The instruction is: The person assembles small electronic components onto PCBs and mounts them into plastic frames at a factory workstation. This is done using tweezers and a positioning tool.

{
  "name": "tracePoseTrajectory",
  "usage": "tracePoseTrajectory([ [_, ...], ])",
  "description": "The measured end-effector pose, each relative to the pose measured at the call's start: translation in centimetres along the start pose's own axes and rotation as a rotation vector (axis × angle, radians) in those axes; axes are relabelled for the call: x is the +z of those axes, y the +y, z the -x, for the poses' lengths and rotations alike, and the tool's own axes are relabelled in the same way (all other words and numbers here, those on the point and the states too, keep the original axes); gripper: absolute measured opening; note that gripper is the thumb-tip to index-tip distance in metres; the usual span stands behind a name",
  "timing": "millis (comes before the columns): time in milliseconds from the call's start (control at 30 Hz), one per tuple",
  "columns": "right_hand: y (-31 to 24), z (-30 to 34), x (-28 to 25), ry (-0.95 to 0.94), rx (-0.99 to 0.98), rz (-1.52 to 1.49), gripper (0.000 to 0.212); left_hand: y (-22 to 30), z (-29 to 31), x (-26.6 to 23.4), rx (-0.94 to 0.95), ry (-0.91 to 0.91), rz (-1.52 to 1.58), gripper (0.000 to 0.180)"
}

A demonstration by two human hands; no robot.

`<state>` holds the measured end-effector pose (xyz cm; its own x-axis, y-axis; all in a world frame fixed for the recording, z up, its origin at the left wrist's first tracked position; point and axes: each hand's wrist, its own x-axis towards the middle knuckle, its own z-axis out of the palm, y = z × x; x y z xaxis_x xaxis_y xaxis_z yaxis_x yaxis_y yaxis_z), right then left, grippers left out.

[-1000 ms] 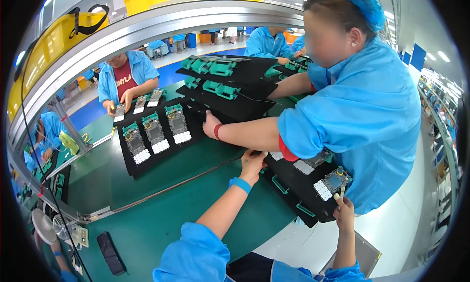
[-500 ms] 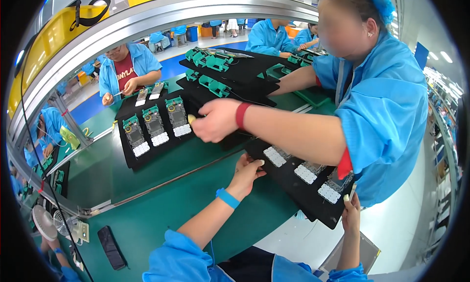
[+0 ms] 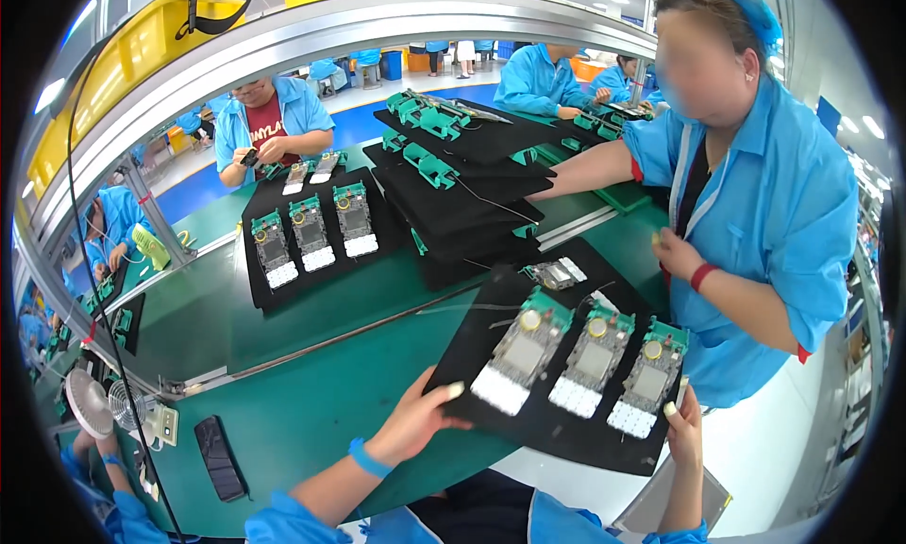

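Observation:
A black mat (image 3: 576,440), tilted toward me, is held between my hands. My left hand (image 3: 415,421) grips its near left edge, thumb on top. My right hand (image 3: 685,429) pinches the right edge, with a pale fingertip cover on the thumb. Across the mat lie three circuit boards with green clips at the top and white pads at the bottom: a left one (image 3: 526,349), a middle one (image 3: 595,355) and a right one (image 3: 651,379). Behind them rests another board (image 3: 559,274), partly seen.
A co-worker stands at the right, one hand (image 3: 678,256) near the chest. A second mat (image 3: 326,282) with boards lies across the bench. Beside it stand stacked black mats (image 3: 453,233) with green fixtures (image 3: 429,162). A phone (image 3: 219,457) and small fan (image 3: 90,402) are at left.
My hands have drawn the mat left and nearer, tilting it toward me. The co-worker's forearm has pulled back from across it, so the boards show fully.

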<state>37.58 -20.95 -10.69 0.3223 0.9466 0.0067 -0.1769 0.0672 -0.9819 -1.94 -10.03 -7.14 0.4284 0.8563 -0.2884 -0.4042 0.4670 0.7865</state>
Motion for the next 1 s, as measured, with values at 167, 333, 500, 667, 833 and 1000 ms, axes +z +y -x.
tracePoseTrajectory([
  [167,0.2,-0.4,3.4,-0.225,0.010,0.294,0.061,1.3,10.0,-5.8,-0.080,0.007,-0.257,0.046],
  [333,4.4,-3.3,10.8,-0.424,-0.053,0.592,0.058,-2.8,17.9,-11.4,-0.015,0.286,-0.584,0.022],
  [500,5.8,-8.3,17.4,-0.212,-0.582,1.005,0.031,-3.9,19.6,-5.5,-0.371,0.414,-0.685,0.029],
  [667,3.3,-4.5,23.1,-0.414,-0.537,0.729,0.031,-3.0,16.9,-5.4,0.171,0.844,-0.808,0.022],
  [833,7.1,0.9,28.1,-0.859,-0.390,0.773,0.033,-4.7,11.5,-6.1,0.396,0.673,-0.572,0.029],
  [1000,8.6,1.2,30.9,-0.813,-0.127,0.179,0.030,-6.1,10.1,-6.3,0.326,0.663,-0.384,0.028],
])
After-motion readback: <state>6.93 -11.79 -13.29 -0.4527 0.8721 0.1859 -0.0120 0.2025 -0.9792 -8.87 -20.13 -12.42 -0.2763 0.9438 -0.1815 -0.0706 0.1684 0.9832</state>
